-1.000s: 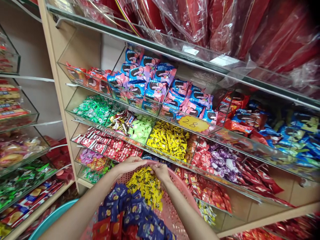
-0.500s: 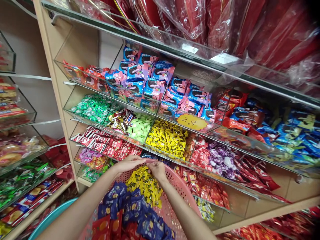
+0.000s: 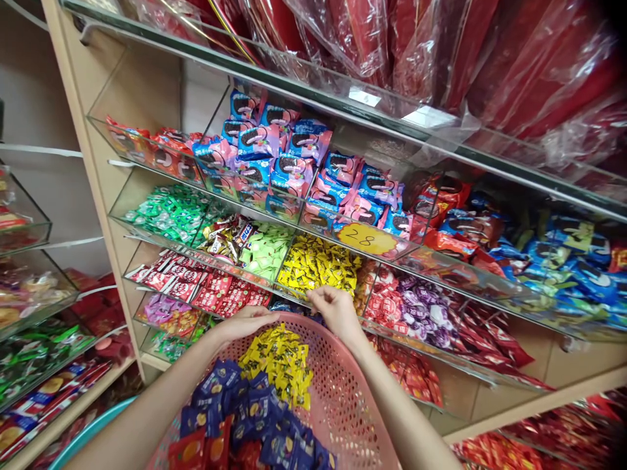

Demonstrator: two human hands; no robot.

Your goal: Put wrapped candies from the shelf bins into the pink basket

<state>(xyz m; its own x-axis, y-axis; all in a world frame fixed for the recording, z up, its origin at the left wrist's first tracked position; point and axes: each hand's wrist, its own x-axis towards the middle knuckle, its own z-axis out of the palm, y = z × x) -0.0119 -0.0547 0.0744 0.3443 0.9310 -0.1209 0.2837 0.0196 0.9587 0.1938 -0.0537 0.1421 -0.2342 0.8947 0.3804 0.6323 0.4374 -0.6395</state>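
Observation:
My left hand (image 3: 249,324) grips the far rim of a pink perforated plastic basket (image 3: 350,385), fingers over the edge. Inside the basket lie small yellow-wrapped candies (image 3: 277,359), dark blue packets (image 3: 255,411) and a few red packets (image 3: 189,450). Just beyond the rim, my right hand (image 3: 334,312) is raised at the front edge of a clear bin of yellow candies (image 3: 318,264). Its thumb and fingers are curled together. Whether anything sits between the fingertips is hidden.
Clear-fronted shelf bins hold blue-pink cookie packs (image 3: 279,147), green candies (image 3: 169,212), red packets (image 3: 230,294) and purple candies (image 3: 426,307). A yellow tag (image 3: 365,239) reads 28. A turquoise rim (image 3: 93,434) shows at lower left; red plastic-wrapped goods (image 3: 441,52) hang above.
My right hand has risen from the yellow candies in the basket to the front of the yellow candy bin. My left hand stays on the rim. The view has shifted slightly.

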